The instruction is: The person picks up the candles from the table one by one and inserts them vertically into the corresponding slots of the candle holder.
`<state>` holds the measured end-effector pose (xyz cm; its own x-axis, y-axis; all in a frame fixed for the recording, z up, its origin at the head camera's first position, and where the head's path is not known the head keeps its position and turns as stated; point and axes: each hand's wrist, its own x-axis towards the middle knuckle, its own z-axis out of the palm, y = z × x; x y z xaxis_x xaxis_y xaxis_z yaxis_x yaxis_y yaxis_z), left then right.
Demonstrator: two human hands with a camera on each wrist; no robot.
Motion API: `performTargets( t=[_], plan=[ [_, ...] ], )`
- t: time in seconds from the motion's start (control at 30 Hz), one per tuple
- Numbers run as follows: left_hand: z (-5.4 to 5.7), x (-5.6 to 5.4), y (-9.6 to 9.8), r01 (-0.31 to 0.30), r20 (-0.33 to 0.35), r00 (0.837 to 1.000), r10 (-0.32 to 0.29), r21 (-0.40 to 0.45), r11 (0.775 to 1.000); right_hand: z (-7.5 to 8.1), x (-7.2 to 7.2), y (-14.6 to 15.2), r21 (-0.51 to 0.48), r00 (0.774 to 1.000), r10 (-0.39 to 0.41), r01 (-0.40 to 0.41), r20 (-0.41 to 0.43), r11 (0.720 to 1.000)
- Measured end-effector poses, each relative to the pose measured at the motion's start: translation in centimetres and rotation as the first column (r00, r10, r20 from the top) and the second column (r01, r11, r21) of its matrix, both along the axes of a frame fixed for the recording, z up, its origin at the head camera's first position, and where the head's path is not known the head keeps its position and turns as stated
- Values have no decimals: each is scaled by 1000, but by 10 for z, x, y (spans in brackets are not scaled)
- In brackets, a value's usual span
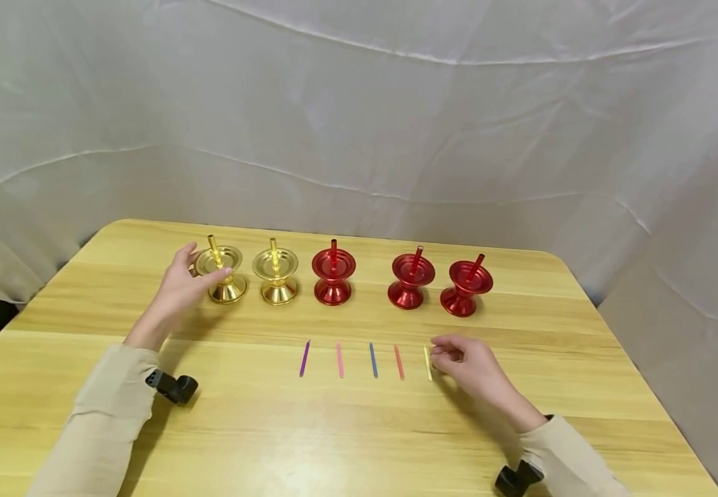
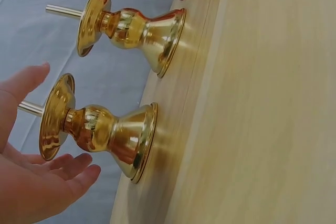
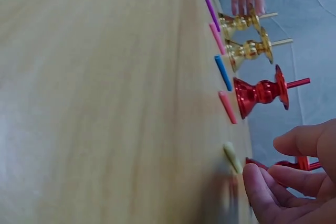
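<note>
My left hand point(image 1: 183, 279) spreads its thumb and fingers on either side of the leftmost gold candle holder point(image 2: 94, 127). In the left wrist view a gap shows between the thumb and the holder's dish; whether any finger touches it is unclear. Loosely bent, the fingers of my right hand point(image 1: 467, 362) hover beside a thin pale-yellow candle point(image 1: 428, 364) lying on the table. The right wrist view shows thumb and fingertips apart, with nothing pinched. Left of that candle lie a coral one point(image 1: 399, 362), a blue one point(image 1: 373, 360), a pink one point(image 1: 340, 360) and a purple one point(image 1: 304, 359).
A second gold holder point(image 1: 279, 276) and three red holders point(image 1: 333, 273), point(image 1: 411, 276), point(image 1: 466, 284) stand upright in a row behind the candles. The wooden table point(image 1: 241, 435) ends at a pale hanging cloth point(image 1: 359, 138).
</note>
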<state>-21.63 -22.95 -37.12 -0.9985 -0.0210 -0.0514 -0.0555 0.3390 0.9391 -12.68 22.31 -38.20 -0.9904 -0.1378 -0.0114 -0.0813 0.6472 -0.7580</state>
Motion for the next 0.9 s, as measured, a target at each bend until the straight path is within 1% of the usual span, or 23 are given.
performTargets(
  t=[0.17,0.33,0.47,0.6,0.73,0.9],
  plan=[
    [-2,-2,-1,23,6,1000,-23,22,1000,-4,0,-4,21,999,-26,26,27,999],
    [-5,-4,-5,52,20,998,-53,22,998,-5,-1,-10,54,999,-45,44,26,998],
    [-8,-5,-7,58,22,998,-59,29,998,-5,-4,-14,104,998,-59,56,31,993],
    [-11,-5,-7,51,21,998,-52,35,998,-5,-7,-20,170,999,-46,42,18,985],
    [-12,-4,-7,46,14,999,-46,46,998,-7,-9,-23,234,1000,-18,24,-25,972],
    [-12,-3,-8,45,6,999,-45,48,998,-5,-10,-25,264,999,10,4,-53,965]
  ],
)
